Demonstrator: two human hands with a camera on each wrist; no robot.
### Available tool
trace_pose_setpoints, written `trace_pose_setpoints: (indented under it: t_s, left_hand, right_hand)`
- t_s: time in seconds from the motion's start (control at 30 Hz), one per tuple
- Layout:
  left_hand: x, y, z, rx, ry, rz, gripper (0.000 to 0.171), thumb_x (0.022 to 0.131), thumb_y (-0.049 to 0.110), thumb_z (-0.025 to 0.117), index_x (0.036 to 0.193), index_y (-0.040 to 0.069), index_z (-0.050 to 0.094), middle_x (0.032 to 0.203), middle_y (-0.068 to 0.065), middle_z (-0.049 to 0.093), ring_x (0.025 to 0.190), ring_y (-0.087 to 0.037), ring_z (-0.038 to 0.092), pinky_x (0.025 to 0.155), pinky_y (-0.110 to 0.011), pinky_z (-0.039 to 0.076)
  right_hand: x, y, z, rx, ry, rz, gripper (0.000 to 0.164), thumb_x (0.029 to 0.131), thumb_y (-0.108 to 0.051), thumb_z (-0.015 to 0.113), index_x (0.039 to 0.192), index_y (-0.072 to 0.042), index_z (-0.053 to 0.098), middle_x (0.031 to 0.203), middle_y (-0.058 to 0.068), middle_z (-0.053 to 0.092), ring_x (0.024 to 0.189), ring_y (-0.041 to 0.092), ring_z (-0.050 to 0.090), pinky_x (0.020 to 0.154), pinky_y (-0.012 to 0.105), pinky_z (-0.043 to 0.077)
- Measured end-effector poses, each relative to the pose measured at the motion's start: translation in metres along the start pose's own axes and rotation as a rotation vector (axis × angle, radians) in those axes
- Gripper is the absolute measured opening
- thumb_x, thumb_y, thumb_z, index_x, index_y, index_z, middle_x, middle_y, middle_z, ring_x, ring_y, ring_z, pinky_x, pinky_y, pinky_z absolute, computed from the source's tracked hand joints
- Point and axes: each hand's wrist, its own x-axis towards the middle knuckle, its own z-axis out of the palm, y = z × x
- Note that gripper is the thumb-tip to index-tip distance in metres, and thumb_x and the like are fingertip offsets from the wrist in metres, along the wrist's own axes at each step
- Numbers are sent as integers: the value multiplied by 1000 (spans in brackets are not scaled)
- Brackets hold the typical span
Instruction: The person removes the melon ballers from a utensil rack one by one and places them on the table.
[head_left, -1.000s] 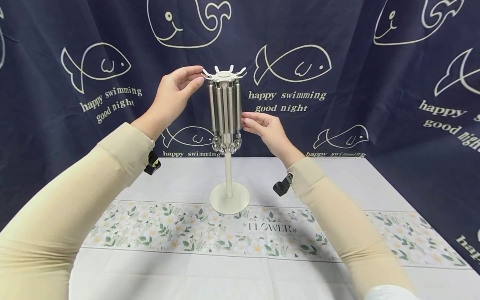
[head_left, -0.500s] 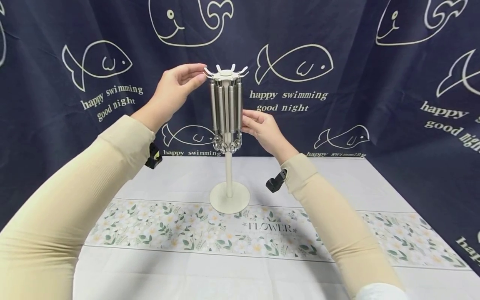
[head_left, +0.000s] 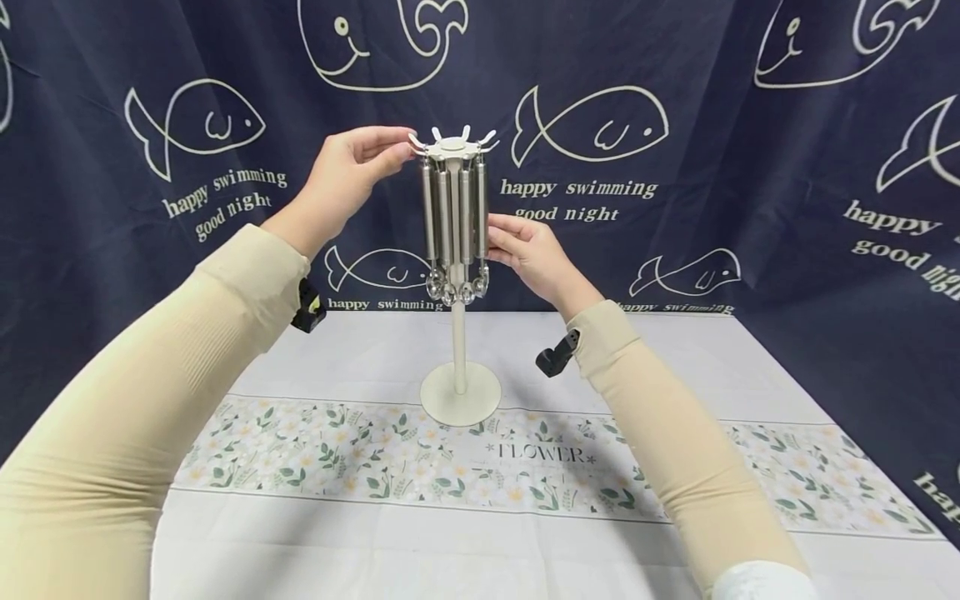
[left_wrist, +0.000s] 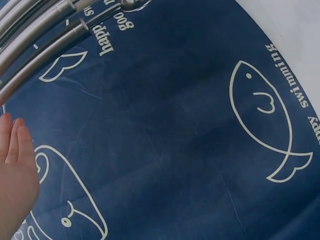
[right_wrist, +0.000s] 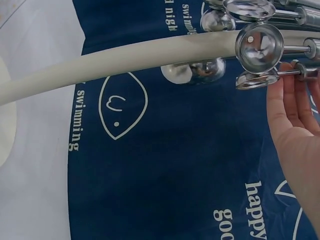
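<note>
A cream utensil rack (head_left: 460, 393) with a round base stands upright on the table, several steel spoons (head_left: 448, 212) hanging in a ring from its upturned hooks. At the top left of the rack, my left hand (head_left: 347, 171) pinches a hook with thumb and fingertips. Lower on the right side, my right hand (head_left: 536, 254) holds the handle of a hanging spoon; its fingertips pass out of sight behind the handles. In the right wrist view, that spoon's bowl (right_wrist: 257, 80) sits just beside the fingers. The left wrist view shows steel handles (left_wrist: 42, 60) above the left fingers.
A white table (head_left: 375, 542) carries a flower-printed strip (head_left: 330, 454) across its middle, under the front of the rack base. Dark blue cloth (head_left: 450, 50) with white fish drawings hangs close behind and at the right side.
My right hand has risen slightly along the spoons. The left hand stays at the hook. The rack still stands in its place.
</note>
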Motion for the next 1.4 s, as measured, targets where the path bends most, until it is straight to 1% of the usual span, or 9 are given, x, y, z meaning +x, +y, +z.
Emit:
trace_pose_setpoints:
  t_s: [0.1,0.23,0.4,0.6,0.8,0.93,1.1,1.27,1.4]
  left_hand:
    - [0,-1,0,-23,0,1,40,91,25,69,127,9,63,110,5,71,111,-9,62,106,-28,43]
    - [0,0,1,-27,6,3,40,90,26,71,125,10,65,107,6,72,109,-8,63,106,-28,44]
    - [0,0,1,-34,10,4,40,89,25,71,125,8,65,103,9,72,107,-8,64,105,-28,44]
    - [-1,1,1,-42,16,2,40,88,24,72,124,7,65,100,11,71,105,-7,64,104,-28,45]
    - [-2,2,2,-43,35,5,40,88,24,73,123,6,66,98,11,71,103,-7,64,103,-28,45]
    - [-2,2,2,-46,48,-1,39,87,23,73,122,7,67,97,11,71,103,-8,64,103,-28,45]
    - [-2,0,4,-54,47,-4,38,88,24,73,121,8,67,98,9,71,105,-10,64,104,-29,44]
    - [-3,0,4,-60,56,5,37,88,24,73,121,7,67,99,7,71,106,-11,64,104,-28,44]
    - [-3,2,4,-66,63,13,38,88,23,72,121,5,66,100,5,72,106,-13,64,104,-28,44]
  right_hand:
    - [-1,-2,1,-12,-17,-4,38,99,2,48,134,16,44,96,-5,72,90,11,67,88,26,53]
    - [-1,-4,2,-15,-22,-13,36,98,3,48,131,18,46,94,-5,73,89,9,67,88,25,53]
    - [0,-6,3,-18,7,-24,34,97,4,50,128,19,48,91,-5,73,88,8,68,86,24,53]
    - [2,-7,0,7,25,-36,36,97,5,51,130,18,47,94,-5,73,91,8,67,87,24,53]
    - [3,-13,-1,13,41,-67,36,96,6,50,130,18,46,94,-4,72,86,9,67,84,23,53]
    - [1,-16,-1,34,58,-59,33,96,6,51,127,16,50,94,-2,71,86,10,67,84,23,54]
    - [-2,-19,-3,93,86,-51,28,95,7,52,123,12,54,96,4,70,88,14,67,85,25,55]
    - [-3,-21,-7,111,111,-83,27,95,7,53,121,11,55,97,8,70,93,17,67,86,26,54]
    - [-4,-21,-11,121,153,-98,25,94,8,54,118,10,57,95,10,71,93,19,68,86,26,55]
